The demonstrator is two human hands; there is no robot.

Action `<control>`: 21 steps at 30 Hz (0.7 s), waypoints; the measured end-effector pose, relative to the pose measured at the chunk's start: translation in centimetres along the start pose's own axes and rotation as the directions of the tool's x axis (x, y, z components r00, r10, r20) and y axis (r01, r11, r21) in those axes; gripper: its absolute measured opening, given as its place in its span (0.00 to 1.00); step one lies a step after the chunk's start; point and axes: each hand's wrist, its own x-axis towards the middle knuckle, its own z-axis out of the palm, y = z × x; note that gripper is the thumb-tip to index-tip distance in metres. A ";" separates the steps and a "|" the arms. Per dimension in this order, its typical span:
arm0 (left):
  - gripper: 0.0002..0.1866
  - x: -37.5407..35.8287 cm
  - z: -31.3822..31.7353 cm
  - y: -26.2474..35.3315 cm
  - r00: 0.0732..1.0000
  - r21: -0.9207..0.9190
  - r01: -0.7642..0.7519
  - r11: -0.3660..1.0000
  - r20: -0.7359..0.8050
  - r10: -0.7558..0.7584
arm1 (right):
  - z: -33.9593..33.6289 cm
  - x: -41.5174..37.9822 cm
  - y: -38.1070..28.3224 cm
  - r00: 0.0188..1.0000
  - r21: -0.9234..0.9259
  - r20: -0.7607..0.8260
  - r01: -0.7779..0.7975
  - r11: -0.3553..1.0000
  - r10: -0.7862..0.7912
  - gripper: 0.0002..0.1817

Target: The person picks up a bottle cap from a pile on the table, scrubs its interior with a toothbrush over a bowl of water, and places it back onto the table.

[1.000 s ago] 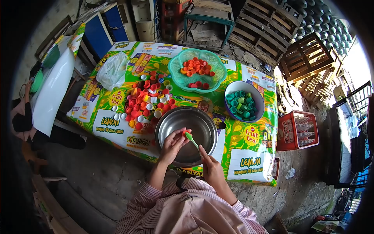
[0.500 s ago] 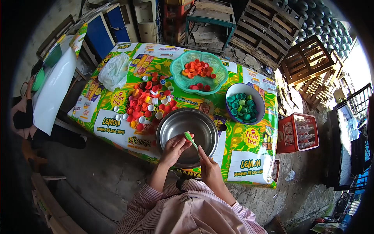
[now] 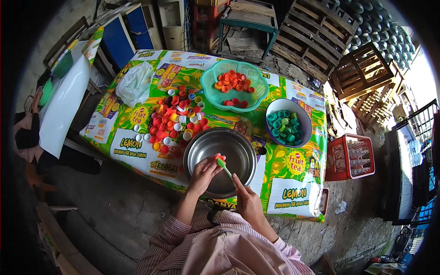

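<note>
My left hand (image 3: 204, 174) pinches a red bottle cap (image 3: 219, 158) above the steel bowl (image 3: 190, 153). Closed around the lower end of a slim green toothbrush (image 3: 225, 168) is my right hand (image 3: 248, 200), its index finger stretched along the handle. The brush's upper end touches or nearly touches the cap; its bristles cannot be made out. The steel bowl's visible inside shows no caps. Behind it to the left lies a loose pile of red, white, orange and yellow caps (image 3: 172, 121).
A mint-green basket (image 3: 208, 98) holds red and orange caps. At right, a white bowl (image 3: 306, 117) holds green and teal ones. A plastic bag (image 3: 134, 85) lies at back left. Beside the table (image 3: 293, 201) stands a red crate (image 3: 337, 165). Another person's hand (image 3: 35, 101) shows at far left.
The red cap now shows at my left fingertips beside the brush's end; it was hidden before. The brush has tilted slightly and its tip sits a little lower. Both hands stay over the bowl.
</note>
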 end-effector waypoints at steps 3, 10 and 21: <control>0.16 0.0 -0.1 -0.3 1.000 0.038 0.008 0.999 -0.014 -0.007 | -0.5 0.5 0.2 0.998 -0.029 -0.018 -0.062 0.998 0.061 0.30; 0.16 -1.2 2.1 3.1 0.891 0.810 -0.366 0.457 0.163 0.425 | -3.1 0.1 -0.5 0.997 -0.080 -0.027 -0.074 0.994 0.072 0.29; 0.13 -0.8 2.0 3.9 0.862 0.854 -0.460 0.242 0.364 0.353 | -2.6 -0.4 1.3 0.993 -0.036 -0.071 -0.098 0.995 0.096 0.29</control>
